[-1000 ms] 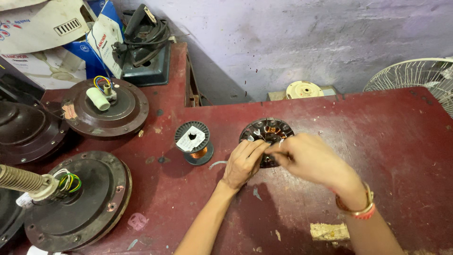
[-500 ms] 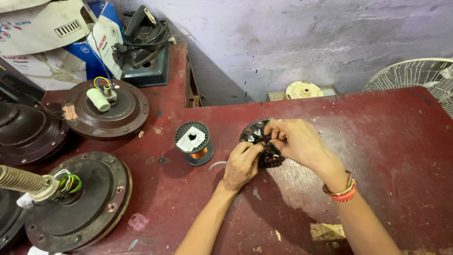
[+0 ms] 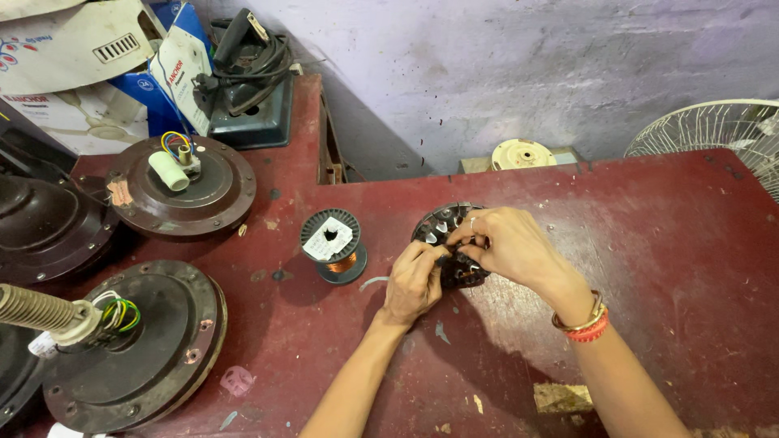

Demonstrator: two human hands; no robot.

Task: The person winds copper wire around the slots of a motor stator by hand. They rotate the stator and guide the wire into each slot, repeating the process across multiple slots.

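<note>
1. Both hands sit closer together than a moment ago; the right hand [image 3: 507,247] has slid left, further over the round part, and the left hand [image 3: 412,280] has stayed at its near edge.
2. That round part is a dark fan motor stator [image 3: 445,234] with metal teeth all around it. It lies flat on the red table [image 3: 665,235], near the middle, just under the hands.
3. Left-hand fingers are curled in and pinch something small at the stator's near edge. It is too small to tell what it is.
4. Right-hand fingers bend down and press together on top of the stator, holding it in place.
5. I think the stator is heavy and stiff, because it looks like stacked metal. It should not slip. The thin wire in its slots looks easy to break, so the outer rim is the safe place to hold it.
6. Just left of the hands stands a spool of copper wire [image 3: 333,243], apart from them.
7. Farther left lie two big round ceiling fan motors: one near [image 3: 154,341] with coloured wires, one at the back [image 3: 203,191] with a white cap.
8. At the far right a white wire fan guard [image 3: 722,130] peeks in.
</note>
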